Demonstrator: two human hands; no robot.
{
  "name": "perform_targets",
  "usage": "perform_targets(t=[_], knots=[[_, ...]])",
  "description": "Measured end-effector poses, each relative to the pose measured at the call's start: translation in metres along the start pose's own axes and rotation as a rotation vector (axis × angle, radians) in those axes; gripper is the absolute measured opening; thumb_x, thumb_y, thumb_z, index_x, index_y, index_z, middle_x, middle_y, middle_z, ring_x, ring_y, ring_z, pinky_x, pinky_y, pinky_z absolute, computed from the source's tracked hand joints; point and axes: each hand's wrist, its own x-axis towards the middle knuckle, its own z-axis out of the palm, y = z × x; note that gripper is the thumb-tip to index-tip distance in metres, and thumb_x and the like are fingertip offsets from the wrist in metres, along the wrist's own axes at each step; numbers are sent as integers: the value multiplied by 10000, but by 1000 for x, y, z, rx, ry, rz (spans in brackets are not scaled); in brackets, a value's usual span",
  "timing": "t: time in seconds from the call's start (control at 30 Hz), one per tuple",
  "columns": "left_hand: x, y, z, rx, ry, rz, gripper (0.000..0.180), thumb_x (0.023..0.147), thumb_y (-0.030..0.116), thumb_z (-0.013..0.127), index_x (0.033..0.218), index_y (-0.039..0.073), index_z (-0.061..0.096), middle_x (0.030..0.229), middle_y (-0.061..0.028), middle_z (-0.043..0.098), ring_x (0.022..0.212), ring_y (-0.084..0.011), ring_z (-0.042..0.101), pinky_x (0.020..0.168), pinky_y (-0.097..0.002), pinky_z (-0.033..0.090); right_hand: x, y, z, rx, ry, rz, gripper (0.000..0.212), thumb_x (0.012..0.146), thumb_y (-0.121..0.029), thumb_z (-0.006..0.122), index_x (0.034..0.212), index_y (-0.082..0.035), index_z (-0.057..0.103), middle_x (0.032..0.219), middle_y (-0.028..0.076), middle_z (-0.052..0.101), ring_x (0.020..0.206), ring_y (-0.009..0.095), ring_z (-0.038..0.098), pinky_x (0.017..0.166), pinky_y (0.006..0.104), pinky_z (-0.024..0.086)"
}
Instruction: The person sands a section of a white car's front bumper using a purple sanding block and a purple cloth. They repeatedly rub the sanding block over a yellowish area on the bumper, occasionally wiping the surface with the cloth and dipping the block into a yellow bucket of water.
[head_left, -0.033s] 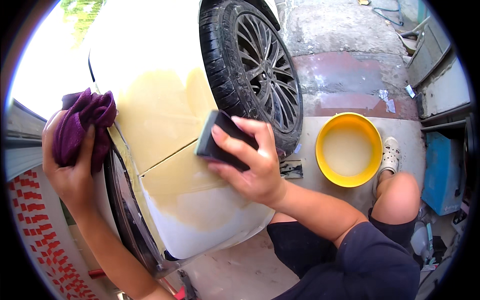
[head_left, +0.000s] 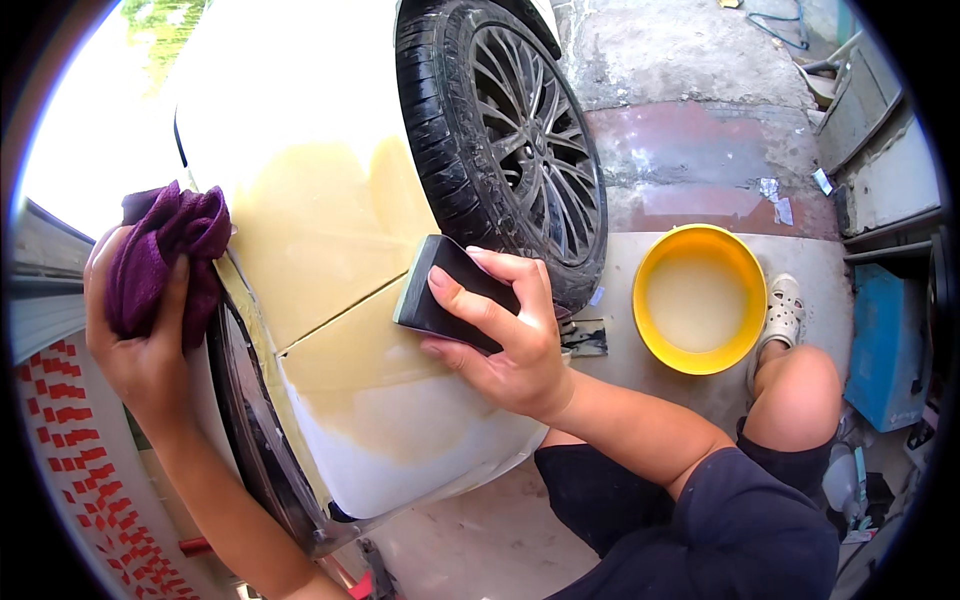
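My right hand (head_left: 515, 345) grips a black sanding block (head_left: 450, 297) with a pale green underside, fingers over its top. The block rests on the car's white body panel (head_left: 400, 490), close to the tyre's edge. A wide yellowish patch (head_left: 300, 215) coats the panel, and a dark seam crosses it beside the block. At the far left, my left hand (head_left: 140, 365) is closed round a bunched purple cloth (head_left: 165, 262), by the panel's taped edge (head_left: 258, 325). The block's contact face is hidden.
A car wheel (head_left: 535, 145) with black spokes stands just beyond my right hand. On the floor to the right sits a yellow bucket (head_left: 643, 325) of cloudy liquid, near my shoe (head_left: 783, 312). Further right is a blue box (head_left: 885, 345). Paper scraps lie on the floor.
My right hand and the sanding block have shifted slightly toward me and to the right across the panel. My left hand with the cloth stays nearly in place.
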Motion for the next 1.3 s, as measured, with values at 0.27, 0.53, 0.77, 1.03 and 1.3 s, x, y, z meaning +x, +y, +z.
perform_targets(t=[0.27, 0.53, 0.77, 1.03, 1.3], knots=[[-8, 20, 2, 17, 8, 25, 466, 912, 87, 891, 1355, 72, 745, 1462, -145, 692, 1346, -304, 661, 1196, -431, 511, 67, 15, 15, -9, 70, -18, 560, 852, -331, 927, 1384, -216, 796, 1290, 161, 628, 1057, 339, 575, 966, 456, 481], [-1, 25, -6, 61, -9, 26, 457, 895, 104, 898, 1328, 79, 753, 1460, -154, 691, 1346, -319, 656, 1211, -465, 490, 75, 22, 11, 22, 3, -30, 611, 848, -317, 900, 1442, -262, 769, 1389, 172, 601, 1132, 352, 577, 1000, 468, 455], [-1, 25, 5, 111, 11, 61, 454, 901, 108, 895, 1331, 90, 750, 1475, -158, 681, 1370, -339, 641, 1228, -489, 471, 28, 21, -7, 44, -29, -32, 691, 769, -256, 935, 1441, -256, 776, 1463, 189, 596, 1198, 344, 589, 1004, 456, 463], [-2, 25, 1, 150, 4, 83, 449, 900, 93, 890, 1325, 88, 747, 1475, -161, 676, 1379, -350, 634, 1236, -494, 462, 102, 43, 18, 16, 31, -36, 619, 851, -317, 891, 1452, -295, 745, 1397, 168, 610, 1152, 366, 572, 972, 474, 467], [-5, 30, 5, 150, 13, 67, 474, 867, 66, 889, 1320, 74, 749, 1480, -169, 667, 1385, -357, 628, 1239, -499, 453, 67, 24, 0, 12, -21, -37, 623, 804, -280, 919, 1414, -282, 786, 1416, 170, 613, 1159, 332, 577, 974, 449, 457]])
